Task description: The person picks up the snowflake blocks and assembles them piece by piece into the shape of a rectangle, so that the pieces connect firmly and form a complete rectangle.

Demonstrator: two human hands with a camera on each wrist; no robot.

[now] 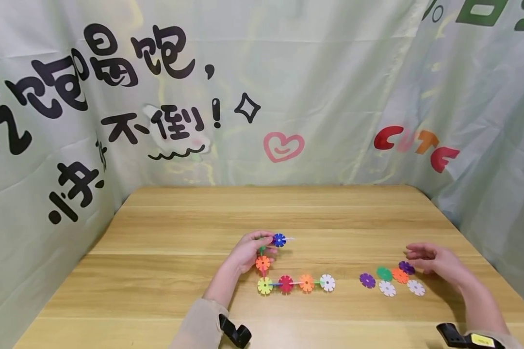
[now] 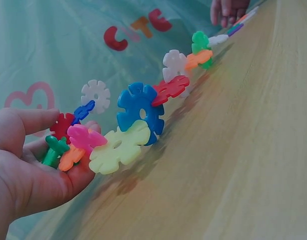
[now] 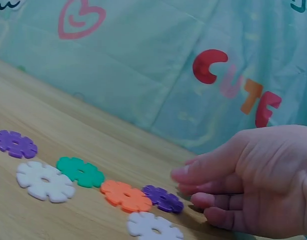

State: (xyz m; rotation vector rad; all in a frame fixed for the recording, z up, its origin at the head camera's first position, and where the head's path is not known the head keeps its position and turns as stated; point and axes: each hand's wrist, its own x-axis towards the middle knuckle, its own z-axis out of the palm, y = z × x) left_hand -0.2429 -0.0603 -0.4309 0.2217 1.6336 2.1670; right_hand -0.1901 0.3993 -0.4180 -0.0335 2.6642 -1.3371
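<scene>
Sleeve [image 1: 196,324], left hand [image 1: 244,252] pinched on disc chain [image 1: 286,284], tabletop [image 1: 347,247] gap, slack right hand [image 1: 438,261] by loose discs [image 1: 400,276], edge [image 1: 489,269] beyond.

A: How is the light falling?
B: In the head view, soft brightness is covering the wooden table [image 1: 201,208], with pale glare spreading across its near middle. A shadow is lying beneath the right hand [image 1: 440,261].
A: How are the wrist views looking?
B: Both are appearing dimmer, tinted blue-green; in the left one, the flower-disc chain [image 2: 128,117] is casting a blurry shadow.
</scene>
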